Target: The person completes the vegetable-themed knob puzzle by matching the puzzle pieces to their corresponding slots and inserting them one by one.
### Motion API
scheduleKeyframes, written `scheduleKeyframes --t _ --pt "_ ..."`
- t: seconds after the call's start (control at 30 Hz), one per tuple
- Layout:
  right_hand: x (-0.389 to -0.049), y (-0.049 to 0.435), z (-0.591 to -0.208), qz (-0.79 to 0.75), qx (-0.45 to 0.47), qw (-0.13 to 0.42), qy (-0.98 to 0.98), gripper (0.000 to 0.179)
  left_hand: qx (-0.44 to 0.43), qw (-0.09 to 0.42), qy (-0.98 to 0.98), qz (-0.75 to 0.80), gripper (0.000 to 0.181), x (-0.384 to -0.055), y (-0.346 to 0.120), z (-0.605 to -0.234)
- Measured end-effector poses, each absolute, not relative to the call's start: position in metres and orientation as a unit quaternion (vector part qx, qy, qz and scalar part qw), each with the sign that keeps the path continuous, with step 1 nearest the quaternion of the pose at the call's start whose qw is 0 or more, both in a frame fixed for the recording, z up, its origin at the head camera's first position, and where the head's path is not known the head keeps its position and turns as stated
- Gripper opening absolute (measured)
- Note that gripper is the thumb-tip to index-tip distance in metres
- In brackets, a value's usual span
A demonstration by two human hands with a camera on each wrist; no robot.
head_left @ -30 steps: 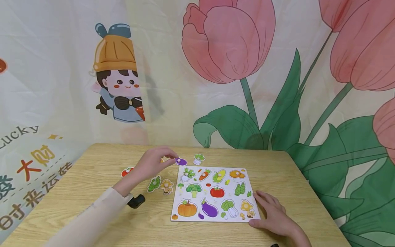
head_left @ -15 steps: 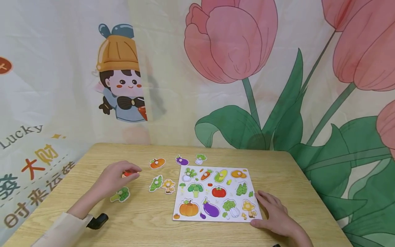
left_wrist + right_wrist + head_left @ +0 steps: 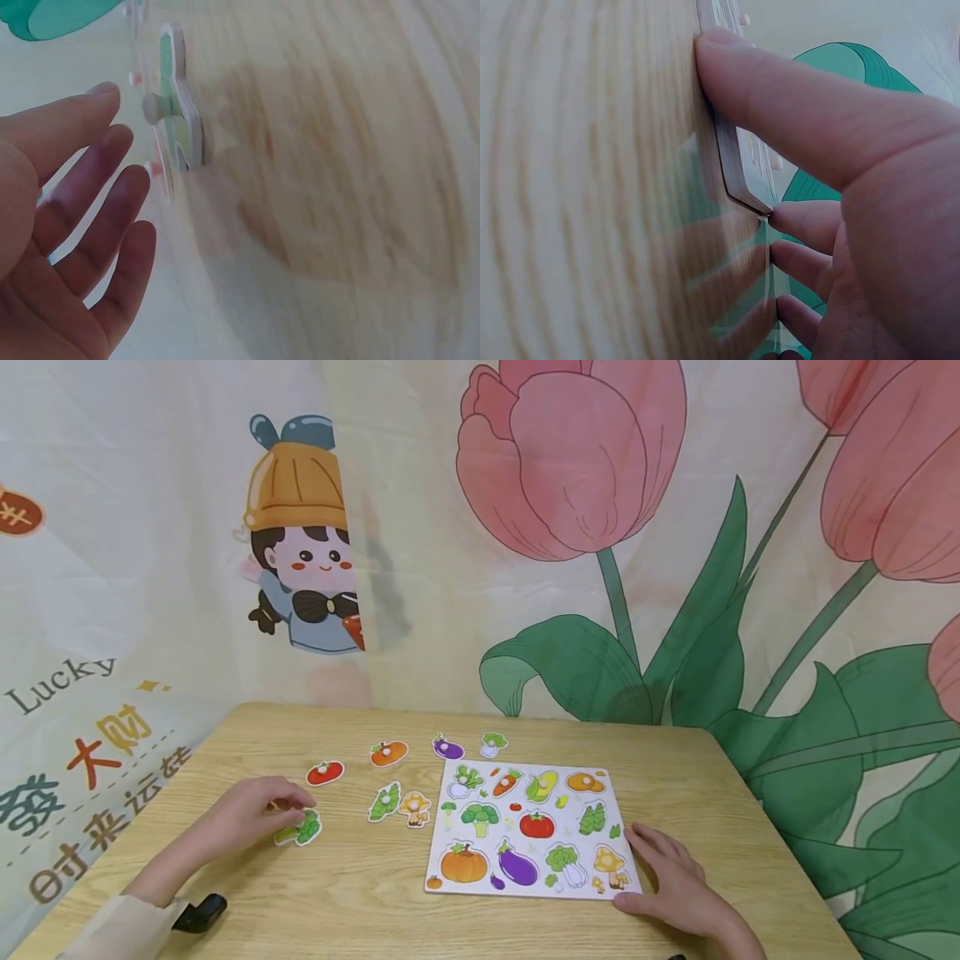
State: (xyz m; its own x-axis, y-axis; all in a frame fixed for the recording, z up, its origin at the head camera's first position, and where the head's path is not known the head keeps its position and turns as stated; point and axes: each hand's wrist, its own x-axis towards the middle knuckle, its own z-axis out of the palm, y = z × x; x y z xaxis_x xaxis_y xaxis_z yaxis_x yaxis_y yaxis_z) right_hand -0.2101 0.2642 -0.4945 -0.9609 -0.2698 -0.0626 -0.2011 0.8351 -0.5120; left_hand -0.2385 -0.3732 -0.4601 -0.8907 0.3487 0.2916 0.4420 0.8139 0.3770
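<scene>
My left hand (image 3: pixel 251 817) is just over a broccoli puzzle piece (image 3: pixel 309 828) at the table's left. In the left wrist view its fingers are loosely bent and apart from the piece's round knob (image 3: pixel 154 109). My right hand (image 3: pixel 675 885) holds the near right corner of a white vegetable puzzle board (image 3: pixel 567 814), thumb at the near edge and fingers along the right side. Knobbed radish, carrot (image 3: pixel 507 783), corn (image 3: pixel 542 786) and potato pieces sit in the board's far row. The other recesses show printed pictures.
Loose pieces lie left of and behind the board: a tomato (image 3: pixel 326 773), pumpkin (image 3: pixel 388 753), eggplant (image 3: pixel 448 747), bok choy (image 3: pixel 493 744), peas (image 3: pixel 386 802) and mushroom (image 3: pixel 415 809). A printed curtain (image 3: pixel 420 635) hangs behind the wooden table (image 3: pixel 360 902).
My left hand has moved from the eggplant piece, leftward past the tomato, and down to the broccoli piece. My right hand stays at the board's corner. The head view has shifted slightly.
</scene>
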Motion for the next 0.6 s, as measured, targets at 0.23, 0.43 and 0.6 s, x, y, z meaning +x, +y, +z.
scheduleKeyframes --t 0.23,0.43,0.6 --pt "-0.21 0.265 -0.495 -0.263 -0.118 0.069 0.955 0.109 -0.227 0.076 -0.945 -0.222 0.015 -0.24 -0.381 -0.466" --pt "-0.211 0.264 -0.494 -0.266 -0.117 0.069 0.954 0.109 -0.22 0.068 -0.949 -0.214 0.015 -0.239 -0.384 -0.467" --pt "-0.211 0.264 -0.495 -0.262 -0.117 0.067 0.956 0.109 -0.227 0.069 -0.947 -0.216 0.015 -0.239 -0.387 -0.467"
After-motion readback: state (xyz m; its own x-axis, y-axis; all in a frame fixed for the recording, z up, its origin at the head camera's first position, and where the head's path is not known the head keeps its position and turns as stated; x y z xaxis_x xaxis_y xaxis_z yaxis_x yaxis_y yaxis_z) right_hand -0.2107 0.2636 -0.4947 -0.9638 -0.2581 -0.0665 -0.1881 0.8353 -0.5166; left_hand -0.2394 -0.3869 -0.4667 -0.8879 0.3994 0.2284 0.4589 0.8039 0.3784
